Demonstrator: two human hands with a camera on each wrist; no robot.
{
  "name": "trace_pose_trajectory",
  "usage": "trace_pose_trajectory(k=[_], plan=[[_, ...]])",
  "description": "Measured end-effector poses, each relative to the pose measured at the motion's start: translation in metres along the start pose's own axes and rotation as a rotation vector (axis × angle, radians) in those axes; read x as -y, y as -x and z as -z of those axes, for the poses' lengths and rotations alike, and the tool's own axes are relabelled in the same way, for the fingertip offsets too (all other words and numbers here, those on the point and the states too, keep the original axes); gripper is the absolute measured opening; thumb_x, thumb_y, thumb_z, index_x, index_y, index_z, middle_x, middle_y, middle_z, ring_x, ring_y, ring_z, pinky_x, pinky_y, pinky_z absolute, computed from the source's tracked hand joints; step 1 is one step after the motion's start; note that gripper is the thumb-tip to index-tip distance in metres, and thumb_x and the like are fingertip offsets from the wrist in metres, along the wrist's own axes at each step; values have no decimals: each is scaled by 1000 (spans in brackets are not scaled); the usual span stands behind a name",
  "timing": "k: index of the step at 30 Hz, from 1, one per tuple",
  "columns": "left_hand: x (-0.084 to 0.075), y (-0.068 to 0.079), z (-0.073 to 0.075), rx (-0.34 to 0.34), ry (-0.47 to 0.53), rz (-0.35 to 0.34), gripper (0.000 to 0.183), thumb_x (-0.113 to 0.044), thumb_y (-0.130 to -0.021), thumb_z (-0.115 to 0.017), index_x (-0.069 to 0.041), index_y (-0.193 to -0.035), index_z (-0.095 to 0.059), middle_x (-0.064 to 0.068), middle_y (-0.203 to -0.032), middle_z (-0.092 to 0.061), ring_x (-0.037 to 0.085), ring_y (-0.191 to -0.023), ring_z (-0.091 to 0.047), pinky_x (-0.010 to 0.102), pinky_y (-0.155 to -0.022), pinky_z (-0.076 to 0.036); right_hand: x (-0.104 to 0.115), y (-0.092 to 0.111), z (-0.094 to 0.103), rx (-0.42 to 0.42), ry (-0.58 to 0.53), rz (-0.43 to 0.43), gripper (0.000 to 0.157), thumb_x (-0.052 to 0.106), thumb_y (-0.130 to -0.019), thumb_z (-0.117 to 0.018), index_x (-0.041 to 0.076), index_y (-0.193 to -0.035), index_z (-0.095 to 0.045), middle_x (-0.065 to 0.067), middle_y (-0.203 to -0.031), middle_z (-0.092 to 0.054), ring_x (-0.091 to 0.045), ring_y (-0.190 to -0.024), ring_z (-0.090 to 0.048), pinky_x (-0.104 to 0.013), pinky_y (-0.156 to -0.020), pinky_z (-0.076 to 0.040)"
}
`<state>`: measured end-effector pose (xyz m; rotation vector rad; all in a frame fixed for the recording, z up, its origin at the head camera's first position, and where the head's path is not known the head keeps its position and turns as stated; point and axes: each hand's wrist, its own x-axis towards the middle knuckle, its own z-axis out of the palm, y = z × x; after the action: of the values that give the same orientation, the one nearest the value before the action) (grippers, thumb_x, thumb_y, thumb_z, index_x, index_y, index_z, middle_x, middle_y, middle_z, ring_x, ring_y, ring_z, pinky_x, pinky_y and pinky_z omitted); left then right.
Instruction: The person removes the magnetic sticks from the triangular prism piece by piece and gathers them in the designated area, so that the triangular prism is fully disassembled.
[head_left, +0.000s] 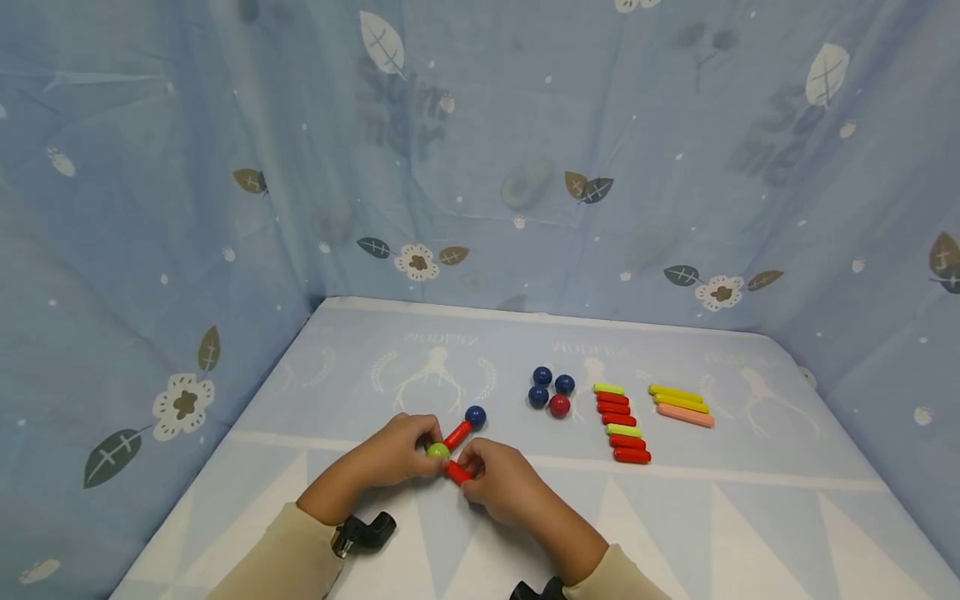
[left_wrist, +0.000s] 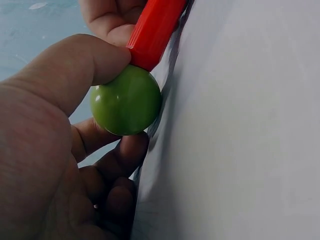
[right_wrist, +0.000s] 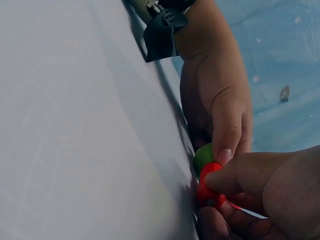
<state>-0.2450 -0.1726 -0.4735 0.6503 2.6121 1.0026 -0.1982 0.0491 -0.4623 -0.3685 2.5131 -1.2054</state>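
Observation:
Between the thumb and fingers of my left hand (head_left: 400,450) is a green ball (left_wrist: 127,102), held low over the table. A red rod (head_left: 457,435) runs from the ball's far side to a blue ball (head_left: 476,417). My right hand (head_left: 501,479) pinches another red rod (right_wrist: 210,186), whose end meets the green ball or lies right against it; whether it is seated in the ball I cannot tell. The fingers hide part of both the green ball and this rod.
Several blue balls (head_left: 538,396) and a red ball (head_left: 559,406) lie beyond my hands. To their right is a column of short red rods (head_left: 632,456) and light green rods (head_left: 624,431). Longer yellow rods (head_left: 681,403) and a salmon rod (head_left: 686,415) lie farther right. Patterned curtains (head_left: 480,167) surround the table.

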Motion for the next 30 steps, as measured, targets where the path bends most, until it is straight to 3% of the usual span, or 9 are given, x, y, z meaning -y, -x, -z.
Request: trace_pose_trajectory(k=[10, 15, 30], plan=[[-3, 1, 1, 5, -11, 5, 18, -26, -89, -81, -22, -91, -64, -11, -82, -61, 14, -85, -53, 34, -75, -43, -4, -3, 4, -113, -95, -25, 18, 6, -91, -72, 20, -103, -74, 2, -92, -65, -18, -78, -60, -27, -62, -50], [-4, 2, 1, 5, -9, 8, 19, -28, -89, -82, -22, -91, -64, -11, -82, -61, 15, -86, -52, 35, -76, -42, -5, -3, 4, -175, -108, 18, 15, 11, -92, -76, 21, -104, -77, 3, -99, -65, -15, -82, -60, -26, -64, -52], [-3, 1, 0, 4, 0, 4, 24, -32, -88, -85, -22, -93, -64, -10, -83, -62, 15, -85, -53, 33, -75, -43, -10, -4, 5, -192, -48, 60, 9, 12, -91, -80, 18, -98, -80, 9, -86, -69, -13, -80, -58, -22, -65, -50]])
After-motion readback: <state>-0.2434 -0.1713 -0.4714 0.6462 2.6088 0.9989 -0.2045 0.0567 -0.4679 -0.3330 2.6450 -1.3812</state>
